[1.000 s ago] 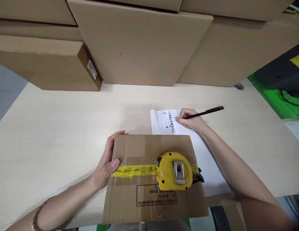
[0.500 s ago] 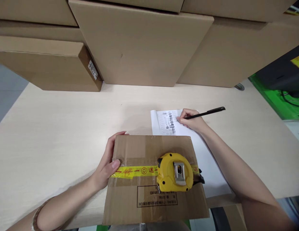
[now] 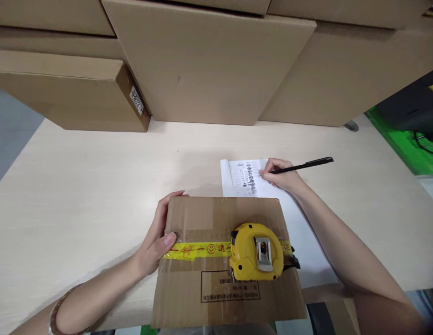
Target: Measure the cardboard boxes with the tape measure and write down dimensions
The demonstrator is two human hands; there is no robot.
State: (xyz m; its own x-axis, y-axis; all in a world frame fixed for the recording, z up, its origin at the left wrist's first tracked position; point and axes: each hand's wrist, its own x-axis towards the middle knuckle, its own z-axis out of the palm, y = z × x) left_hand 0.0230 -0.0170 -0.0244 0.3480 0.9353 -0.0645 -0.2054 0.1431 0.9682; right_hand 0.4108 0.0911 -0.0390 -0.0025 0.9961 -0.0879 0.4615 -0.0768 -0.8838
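Observation:
My left hand (image 3: pixel 156 237) grips the left side of a small cardboard box (image 3: pixel 188 214), thumb on top and fingers along the far left corner. Yellow tape with red print (image 3: pixel 202 250) runs across the box top. On the box's right half lies a yellow tape measure (image 3: pixel 251 251), its metal clip facing up. Beyond the box, my right hand (image 3: pixel 281 174) is closed around a black pen (image 3: pixel 307 165) over a white sheet of paper (image 3: pixel 307 246). Handwritten lines cover the sheet's far left part; the pen tip is hidden by my fingers. The box covers part of the paper.
Large cardboard boxes (image 3: pixel 209 65) stand along the back of the pale table (image 3: pixel 80 186). A flatter box with a label (image 3: pixel 90 102) sits at the back left. At the far right are a dark object (image 3: pixel 411 100) and a green surface (image 3: pixel 394 139).
The whole view has shifted slightly, so things appear a little further right. Both hands keep their holds, and the tape measure stays on the box.

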